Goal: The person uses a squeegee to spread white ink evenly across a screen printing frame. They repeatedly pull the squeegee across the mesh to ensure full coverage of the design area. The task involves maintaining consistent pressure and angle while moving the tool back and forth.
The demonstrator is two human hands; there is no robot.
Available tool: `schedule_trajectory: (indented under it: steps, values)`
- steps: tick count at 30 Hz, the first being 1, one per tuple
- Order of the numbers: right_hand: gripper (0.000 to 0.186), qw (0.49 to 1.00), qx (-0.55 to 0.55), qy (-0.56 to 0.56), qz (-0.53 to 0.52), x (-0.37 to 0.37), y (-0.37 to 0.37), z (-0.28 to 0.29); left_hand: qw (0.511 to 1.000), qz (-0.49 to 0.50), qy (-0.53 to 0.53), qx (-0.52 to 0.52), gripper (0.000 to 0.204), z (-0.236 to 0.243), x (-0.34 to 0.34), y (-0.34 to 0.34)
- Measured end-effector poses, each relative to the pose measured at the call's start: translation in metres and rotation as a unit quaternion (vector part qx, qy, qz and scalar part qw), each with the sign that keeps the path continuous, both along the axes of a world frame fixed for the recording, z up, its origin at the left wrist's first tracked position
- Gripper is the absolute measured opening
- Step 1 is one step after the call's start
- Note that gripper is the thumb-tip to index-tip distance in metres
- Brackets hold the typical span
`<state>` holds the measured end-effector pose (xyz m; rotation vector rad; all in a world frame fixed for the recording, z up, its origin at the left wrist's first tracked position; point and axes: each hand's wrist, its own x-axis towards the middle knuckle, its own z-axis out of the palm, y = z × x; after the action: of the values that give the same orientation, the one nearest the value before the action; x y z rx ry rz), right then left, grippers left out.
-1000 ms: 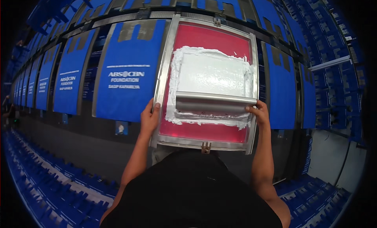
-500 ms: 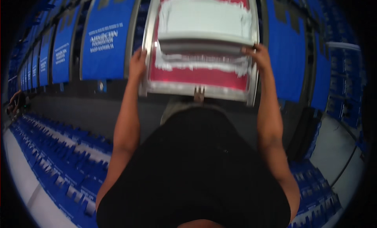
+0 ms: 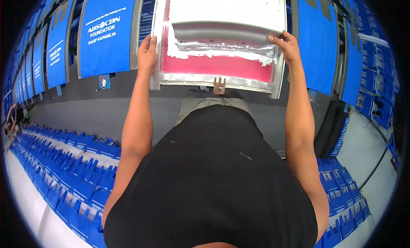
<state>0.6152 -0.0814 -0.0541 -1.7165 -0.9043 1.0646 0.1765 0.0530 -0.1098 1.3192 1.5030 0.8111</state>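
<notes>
A metal screen-printing frame (image 3: 218,82) with red mesh lies in front of me, thick white ink (image 3: 226,6) spread over its far part. Across the mesh rests a wide grey squeegee (image 3: 220,33), with a ragged streak of ink along its near side. My left hand (image 3: 147,55) is closed on the frame's left side rail. At the right rail, my right hand (image 3: 289,49) grips the frame's edge, its thumb reaching onto the squeegee's right end. The fingers under the rails are partly hidden. A small metal bracket (image 3: 219,86) sits at the middle of the frame's near edge.
Blue printed fabric pieces lie on boards to the left (image 3: 106,38) and right (image 3: 318,47) of the frame. Rows of blue bags (image 3: 77,171) spread at lower left and more (image 3: 341,192) at lower right. Another person (image 3: 15,117) is at the far left.
The frame, squeegee and both my hands now sit higher in the picture, and the frame stands a little farther right of the left blue fabric. Both hands keep hold of the frame's sides.
</notes>
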Motion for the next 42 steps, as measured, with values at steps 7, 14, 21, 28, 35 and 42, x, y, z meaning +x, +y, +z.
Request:
schedule_trajectory:
  steps: [7,14,21,28,35,42]
  values:
    - [0.034,1.0,0.0,0.004,0.024,0.014,-0.004,0.007,0.999,-0.007,0.034,-0.013,0.053,-0.002,0.013,-0.001]
    - [0.034,0.999,-0.016,-0.004,0.051,0.038,0.022,0.003,0.999,-0.025,0.02,0.003,0.055,-0.014,0.035,0.028]
    - [0.032,0.923,-0.079,-0.311,0.212,0.033,0.028,0.047,0.944,-0.171,0.23,0.164,0.059,0.033,0.038,0.044]
    - [0.037,0.873,-0.097,-0.408,0.25,-0.036,0.027,0.067,0.785,-0.493,0.331,0.174,0.026,0.119,0.098,0.055]
    - [0.032,0.839,-0.026,-0.502,0.207,0.051,0.166,0.097,0.832,-0.361,0.305,0.292,0.033,0.134,0.19,0.173]
    - [0.027,0.78,-0.001,-0.588,0.216,0.033,0.142,0.017,0.808,-0.368,0.328,0.323,0.044,0.061,0.18,0.138]
